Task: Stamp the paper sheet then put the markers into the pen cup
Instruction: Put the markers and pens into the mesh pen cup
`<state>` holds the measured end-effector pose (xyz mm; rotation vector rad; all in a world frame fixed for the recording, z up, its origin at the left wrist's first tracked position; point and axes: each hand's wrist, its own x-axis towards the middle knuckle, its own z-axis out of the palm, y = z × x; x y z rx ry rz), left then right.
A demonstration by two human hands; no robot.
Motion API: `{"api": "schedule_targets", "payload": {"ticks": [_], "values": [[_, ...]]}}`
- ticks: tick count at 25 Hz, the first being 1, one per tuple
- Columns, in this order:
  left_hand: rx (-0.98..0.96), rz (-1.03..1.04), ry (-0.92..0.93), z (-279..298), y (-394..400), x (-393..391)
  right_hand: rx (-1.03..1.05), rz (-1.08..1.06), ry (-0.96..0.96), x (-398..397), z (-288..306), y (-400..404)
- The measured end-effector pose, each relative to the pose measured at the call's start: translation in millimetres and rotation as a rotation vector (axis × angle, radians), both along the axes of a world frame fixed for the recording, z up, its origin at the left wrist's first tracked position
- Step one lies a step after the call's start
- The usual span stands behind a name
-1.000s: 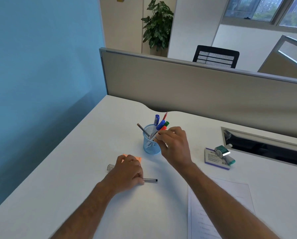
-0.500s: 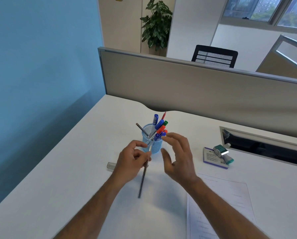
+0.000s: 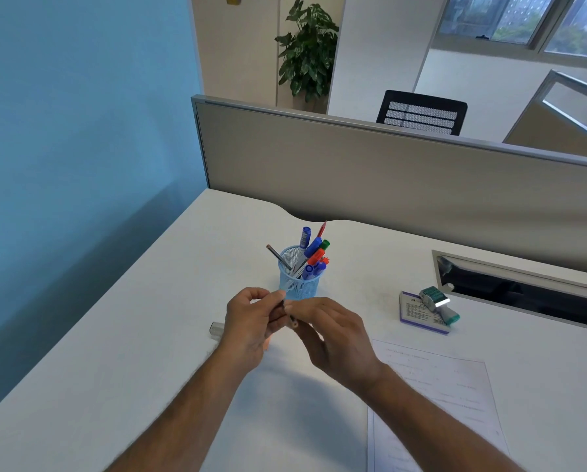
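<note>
A blue mesh pen cup [image 3: 297, 284] stands mid-desk with several markers and pens sticking out of it. Just in front of it my left hand [image 3: 251, 323] pinches a thin dark pen [image 3: 290, 320], whose upper end points toward the cup. My right hand [image 3: 333, 335] meets it from the right, fingertips touching the same pen near its lower end. An orange marker [image 3: 267, 345] lies mostly hidden under my left hand. The printed paper sheet [image 3: 455, 396] lies at the near right. The green stamp [image 3: 438, 303] rests on a purple ink-pad box [image 3: 418, 316].
A clear cap or small tube [image 3: 216, 328] lies on the desk left of my left hand. A grey partition [image 3: 387, 172] closes off the back of the white desk [image 3: 149, 335], and a cable slot [image 3: 523, 287] opens at the right. A blue wall runs along the left.
My left hand picked the thin pen off the desk and raised it toward the cup. My right hand left the cup and came over to touch the pen.
</note>
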<state>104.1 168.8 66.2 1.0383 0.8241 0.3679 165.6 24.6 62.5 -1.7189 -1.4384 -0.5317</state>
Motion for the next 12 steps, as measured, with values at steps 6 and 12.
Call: {"api": "schedule_targets", "payload": {"ticks": [6, 12], "values": [[0.55, -0.151, 0.076, -11.4, 29.2, -7.6, 0.219, -0.162, 0.116, 18.2, 39.9, 11.9], [1.078, -0.613, 0.267, -38.0, 81.6, -33.9, 0.175, -0.187, 0.148, 39.7, 53.1, 21.5]]}}
